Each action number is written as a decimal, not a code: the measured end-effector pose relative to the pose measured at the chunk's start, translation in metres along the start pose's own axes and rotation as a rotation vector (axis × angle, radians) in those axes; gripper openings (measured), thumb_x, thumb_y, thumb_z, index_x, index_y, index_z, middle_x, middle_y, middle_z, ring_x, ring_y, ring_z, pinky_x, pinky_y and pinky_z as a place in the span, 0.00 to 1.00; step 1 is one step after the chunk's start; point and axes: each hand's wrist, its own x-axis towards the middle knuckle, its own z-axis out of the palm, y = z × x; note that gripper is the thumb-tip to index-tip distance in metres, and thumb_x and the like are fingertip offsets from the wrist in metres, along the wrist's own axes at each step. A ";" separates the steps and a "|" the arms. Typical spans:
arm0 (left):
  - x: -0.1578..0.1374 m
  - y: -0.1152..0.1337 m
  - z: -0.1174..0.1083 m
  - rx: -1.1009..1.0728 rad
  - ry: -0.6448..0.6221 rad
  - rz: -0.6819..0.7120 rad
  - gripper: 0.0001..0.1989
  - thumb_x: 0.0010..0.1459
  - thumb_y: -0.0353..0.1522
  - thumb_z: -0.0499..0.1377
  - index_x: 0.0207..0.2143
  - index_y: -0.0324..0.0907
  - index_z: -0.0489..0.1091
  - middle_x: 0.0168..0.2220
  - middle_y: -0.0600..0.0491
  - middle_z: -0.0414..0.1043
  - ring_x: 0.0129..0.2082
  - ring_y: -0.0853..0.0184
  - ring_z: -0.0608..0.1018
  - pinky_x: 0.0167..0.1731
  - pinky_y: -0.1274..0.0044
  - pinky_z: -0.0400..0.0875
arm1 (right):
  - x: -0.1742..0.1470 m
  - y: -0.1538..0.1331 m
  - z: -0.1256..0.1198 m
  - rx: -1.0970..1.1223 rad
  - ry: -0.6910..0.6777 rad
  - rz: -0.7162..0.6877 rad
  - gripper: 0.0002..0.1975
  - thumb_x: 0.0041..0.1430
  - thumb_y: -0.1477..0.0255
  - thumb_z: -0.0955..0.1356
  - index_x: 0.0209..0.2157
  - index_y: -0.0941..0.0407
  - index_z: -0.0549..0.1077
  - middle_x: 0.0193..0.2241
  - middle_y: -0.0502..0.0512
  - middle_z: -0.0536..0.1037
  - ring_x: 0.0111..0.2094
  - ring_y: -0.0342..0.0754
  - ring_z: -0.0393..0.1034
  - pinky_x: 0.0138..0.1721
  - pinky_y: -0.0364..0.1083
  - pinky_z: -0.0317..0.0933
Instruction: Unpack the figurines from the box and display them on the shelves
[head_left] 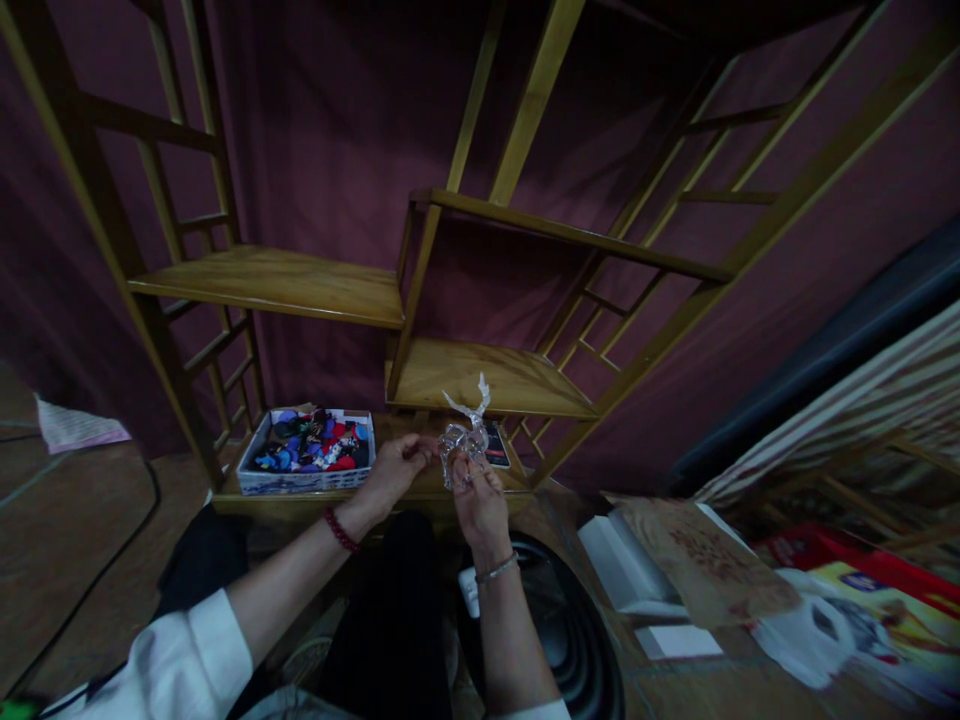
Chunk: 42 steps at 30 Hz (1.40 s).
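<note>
A clear, glass-like figurine (pixel 466 438) with antler-shaped branches on top is held upright in front of me, just before the wooden shelf unit. My right hand (pixel 480 500) grips its lower part from below, the fingers closed around it. My left hand (pixel 401 468) is at the figurine's left side, thumb and fingertips drawn together in a pinch. Whether those fingertips touch the figurine or hold some small piece, I cannot tell. To the left of my left hand, a white basket (pixel 300 483) full of small colourful items sits on the bottom shelf.
The wooden shelf unit (pixel 300 280) rises ahead, with posts close around my hands. A dark flat item (pixel 496 447) lies behind the figurine. A round black object (pixel 577 620) stands by my right forearm. Boxes (pixel 630 565), a brown bag (pixel 697 555) and plastic packaging (pixel 806 625) lie right; a cable (pixel 146 510) left.
</note>
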 end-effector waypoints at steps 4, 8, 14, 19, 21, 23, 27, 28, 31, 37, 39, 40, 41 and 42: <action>0.000 -0.005 0.000 0.145 0.124 0.060 0.09 0.47 0.30 0.55 0.32 0.38 0.71 0.29 0.53 0.72 0.28 0.71 0.70 0.27 0.81 0.63 | 0.003 0.002 -0.001 0.005 0.031 -0.010 0.10 0.37 0.70 0.74 0.25 0.56 0.73 0.27 0.49 0.74 0.30 0.39 0.66 0.32 0.40 0.62; -0.003 -0.006 0.002 0.264 0.238 0.178 0.08 0.49 0.32 0.54 0.32 0.38 0.70 0.29 0.52 0.70 0.31 0.70 0.71 0.31 0.79 0.64 | 0.005 0.001 -0.001 0.001 0.023 -0.025 0.09 0.38 0.71 0.73 0.26 0.55 0.74 0.27 0.49 0.74 0.31 0.40 0.66 0.33 0.41 0.62; -0.008 0.001 0.008 0.271 0.238 0.266 0.10 0.51 0.37 0.54 0.28 0.38 0.67 0.26 0.54 0.68 0.27 0.72 0.69 0.28 0.80 0.63 | 0.003 0.000 0.001 -0.068 -0.034 -0.052 0.08 0.40 0.68 0.72 0.25 0.55 0.73 0.24 0.49 0.72 0.27 0.40 0.63 0.30 0.41 0.58; -0.008 0.007 0.017 0.158 0.120 0.215 0.10 0.49 0.36 0.56 0.32 0.38 0.68 0.28 0.53 0.70 0.27 0.72 0.70 0.29 0.81 0.64 | 0.002 0.001 0.001 -0.170 -0.094 -0.090 0.10 0.44 0.67 0.70 0.19 0.57 0.69 0.18 0.46 0.66 0.21 0.38 0.56 0.26 0.40 0.52; -0.008 0.007 0.020 0.106 0.108 0.185 0.08 0.48 0.34 0.57 0.30 0.38 0.67 0.27 0.54 0.70 0.27 0.72 0.70 0.28 0.81 0.64 | 0.002 0.001 0.002 -0.192 -0.102 -0.101 0.11 0.45 0.66 0.70 0.17 0.57 0.67 0.17 0.46 0.64 0.21 0.38 0.55 0.26 0.41 0.52; -0.009 0.007 0.023 0.061 0.121 0.163 0.07 0.47 0.33 0.57 0.29 0.38 0.67 0.25 0.55 0.69 0.26 0.73 0.70 0.27 0.82 0.63 | 0.001 0.001 0.003 -0.197 -0.108 -0.098 0.12 0.45 0.66 0.70 0.16 0.57 0.66 0.17 0.46 0.64 0.21 0.39 0.54 0.26 0.41 0.52; -0.013 0.007 0.025 0.009 0.113 0.109 0.08 0.47 0.32 0.57 0.30 0.38 0.66 0.24 0.56 0.68 0.21 0.75 0.67 0.20 0.83 0.60 | -0.001 0.002 0.004 -0.183 -0.089 -0.074 0.13 0.43 0.66 0.70 0.16 0.57 0.65 0.17 0.46 0.64 0.21 0.39 0.55 0.27 0.41 0.53; -0.014 0.007 0.025 -0.003 0.102 0.097 0.08 0.47 0.32 0.56 0.31 0.38 0.66 0.23 0.57 0.67 0.20 0.76 0.67 0.19 0.83 0.59 | -0.001 0.003 0.004 -0.182 -0.083 -0.070 0.13 0.43 0.66 0.70 0.16 0.57 0.65 0.17 0.46 0.64 0.21 0.39 0.55 0.27 0.41 0.53; -0.015 0.008 0.024 -0.033 0.084 0.101 0.07 0.47 0.31 0.56 0.30 0.38 0.66 0.24 0.56 0.69 0.22 0.75 0.69 0.21 0.83 0.62 | -0.001 0.003 0.005 -0.172 -0.070 -0.058 0.13 0.43 0.65 0.70 0.16 0.56 0.66 0.17 0.46 0.64 0.21 0.39 0.56 0.27 0.41 0.54; -0.016 0.008 0.025 -0.048 0.017 0.125 0.12 0.48 0.26 0.53 0.38 0.38 0.66 0.34 0.52 0.71 0.31 0.73 0.72 0.27 0.83 0.65 | 0.001 -0.001 0.008 -0.147 -0.033 -0.041 0.11 0.42 0.65 0.71 0.18 0.56 0.68 0.17 0.46 0.66 0.22 0.39 0.58 0.28 0.41 0.55; -0.016 0.007 0.025 -0.049 0.014 0.123 0.14 0.48 0.26 0.53 0.39 0.38 0.65 0.34 0.52 0.70 0.30 0.73 0.72 0.26 0.83 0.65 | 0.001 -0.003 0.008 -0.142 -0.026 -0.045 0.11 0.41 0.64 0.71 0.19 0.56 0.69 0.17 0.46 0.67 0.22 0.40 0.58 0.28 0.41 0.56; -0.015 0.007 0.025 -0.045 0.015 0.121 0.14 0.48 0.26 0.53 0.39 0.38 0.65 0.34 0.52 0.70 0.29 0.74 0.71 0.25 0.83 0.64 | 0.001 -0.003 0.008 -0.140 -0.026 -0.047 0.11 0.41 0.64 0.71 0.19 0.56 0.69 0.17 0.46 0.67 0.22 0.40 0.59 0.28 0.41 0.56; -0.015 0.006 0.025 -0.035 0.016 0.118 0.14 0.48 0.26 0.54 0.40 0.38 0.65 0.33 0.52 0.70 0.28 0.74 0.71 0.25 0.84 0.64 | 0.001 -0.003 0.008 -0.139 -0.028 -0.050 0.11 0.41 0.64 0.71 0.19 0.56 0.69 0.17 0.46 0.67 0.22 0.39 0.59 0.28 0.41 0.56; -0.015 0.006 0.025 -0.021 0.017 0.114 0.14 0.47 0.27 0.54 0.40 0.38 0.65 0.32 0.52 0.70 0.27 0.74 0.70 0.24 0.84 0.63 | 0.001 -0.003 0.008 -0.139 -0.029 -0.052 0.11 0.41 0.64 0.71 0.19 0.56 0.69 0.17 0.46 0.67 0.22 0.39 0.59 0.28 0.41 0.56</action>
